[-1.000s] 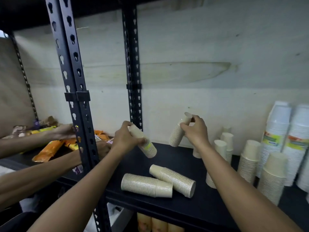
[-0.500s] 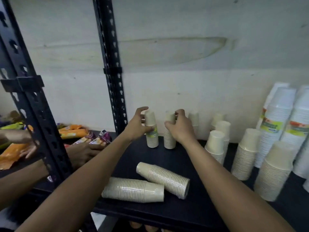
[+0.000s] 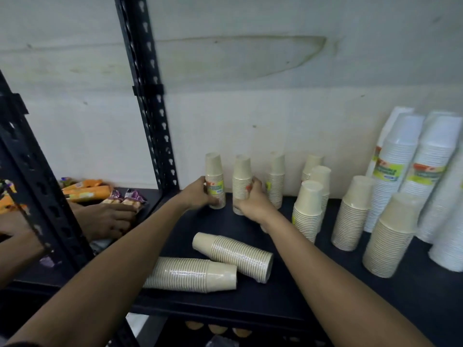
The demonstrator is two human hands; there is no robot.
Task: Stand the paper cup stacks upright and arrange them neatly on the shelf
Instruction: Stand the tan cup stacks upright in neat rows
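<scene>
Two hands, each gripping one upright cup stack at mid-frame.

The left hand (image 3: 198, 195) wraps one small stack (image 3: 214, 181); the right hand (image 3: 253, 204) clasps a second stack (image 3: 241, 179), both standing on the black shelf (image 3: 288, 296). Two stacks lie toppled at lower centre (image 3: 193, 274) (image 3: 234, 254). Six more beige stacks stand right of centre, beside white stacks (image 3: 398, 166).

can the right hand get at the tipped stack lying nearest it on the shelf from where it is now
Probably yes: the right hand would first have to release the upright stack; the lying stack sits just below that forearm, nothing covering it.
</scene>
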